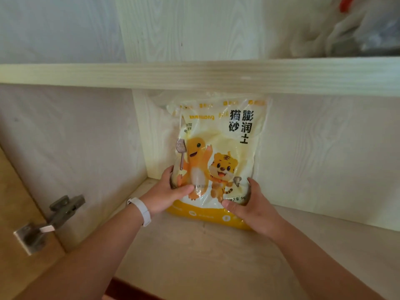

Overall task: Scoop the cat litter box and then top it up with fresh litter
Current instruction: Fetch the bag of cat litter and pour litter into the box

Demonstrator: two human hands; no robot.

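A yellow and white bag of cat litter (pixel 218 135) with cartoon animals stands upright at the back of a pale wooden cabinet shelf (pixel 194 256). My left hand (pixel 166 194) grips the bag's lower left side, thumb across the front and fingers behind the edge. My right hand (pixel 251 205) grips its lower right corner, thumb on the front. A white band sits on my left wrist. The litter box and scoop are out of sight.
An upper shelf board (pixel 194 75) runs across just above the bag's top. White plastic bags (pixel 357 33) lie on that upper shelf at the right. The cabinet door with a metal hinge (pixel 49 221) stands open at the left.
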